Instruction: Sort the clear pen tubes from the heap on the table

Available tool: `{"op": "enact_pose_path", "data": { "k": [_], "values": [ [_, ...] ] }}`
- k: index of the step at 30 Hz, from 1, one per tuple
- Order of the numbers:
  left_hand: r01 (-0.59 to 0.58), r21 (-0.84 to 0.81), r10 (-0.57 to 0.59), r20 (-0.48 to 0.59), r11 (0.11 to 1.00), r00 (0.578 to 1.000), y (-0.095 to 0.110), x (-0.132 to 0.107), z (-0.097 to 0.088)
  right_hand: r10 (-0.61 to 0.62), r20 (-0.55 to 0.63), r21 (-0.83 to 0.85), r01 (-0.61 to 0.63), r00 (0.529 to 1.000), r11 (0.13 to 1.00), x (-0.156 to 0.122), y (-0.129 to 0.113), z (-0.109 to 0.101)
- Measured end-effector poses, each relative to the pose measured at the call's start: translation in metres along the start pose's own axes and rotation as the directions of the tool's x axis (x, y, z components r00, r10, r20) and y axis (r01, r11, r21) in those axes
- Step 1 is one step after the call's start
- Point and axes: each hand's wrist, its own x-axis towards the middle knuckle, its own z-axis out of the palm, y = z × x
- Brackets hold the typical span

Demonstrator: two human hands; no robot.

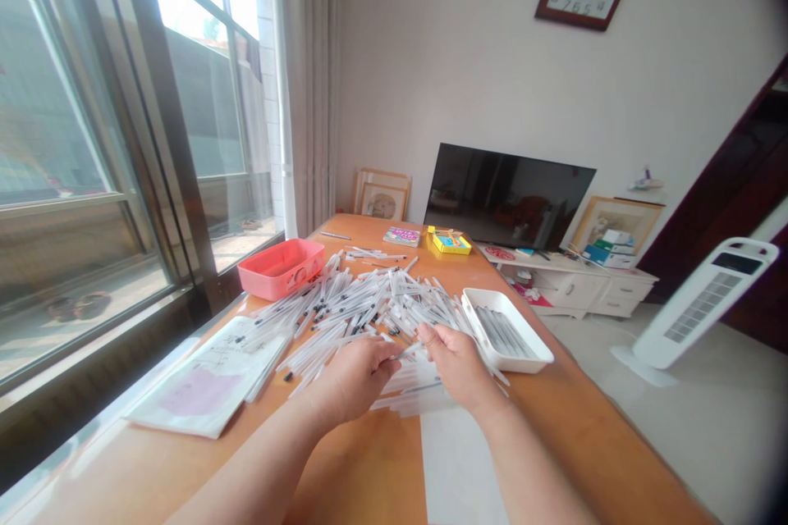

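Observation:
A large heap of white pens (363, 308) with dark tips covers the middle of the wooden table (357, 476). My left hand (354, 373) and my right hand (454, 362) meet over the near edge of the heap, and both pinch one thin white pen (407, 351) between them. My left fingers are curled around its left end, and my right fingers close on its right end. A white rectangular tray (506, 330) holding several pens lies just right of my right hand.
A pink plastic box (281, 267) stands at the table's left side by the window. A paper sheet with drawings (209, 377) lies at the near left. Small colourful boxes (449, 242) sit at the far end. A television, a cabinet and a white fan (702, 303) stand beyond.

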Motion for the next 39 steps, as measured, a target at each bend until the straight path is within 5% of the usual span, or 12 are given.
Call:
{"op": "enact_pose_path", "data": {
  "k": [7,17,25,33,39],
  "values": [
    [0.032,-0.079,-0.028,0.052,0.996,0.998,-0.003,0.001,-0.001,0.027,0.046,0.188,-0.035,0.999,0.981,-0.001,-0.002,-0.004],
    [0.009,-0.01,-0.009,-0.037,1.0,0.999,0.003,0.0,-0.002,-0.026,-0.072,-0.013,0.025,0.997,1.0,0.0,-0.002,0.002],
    [0.025,-0.127,-0.021,0.03,0.992,0.999,-0.003,0.002,0.0,0.065,0.082,0.287,-0.086,0.995,0.954,-0.001,-0.002,0.0],
    [0.18,-0.289,-0.143,0.144,0.94,0.979,-0.003,-0.001,-0.002,0.096,0.069,0.356,-0.114,0.993,0.927,-0.003,-0.007,0.002],
    [0.153,-0.22,-0.143,0.062,0.964,0.988,-0.003,0.002,0.003,0.138,0.037,0.334,-0.143,0.99,0.932,-0.003,-0.003,0.007]
  ]
}}
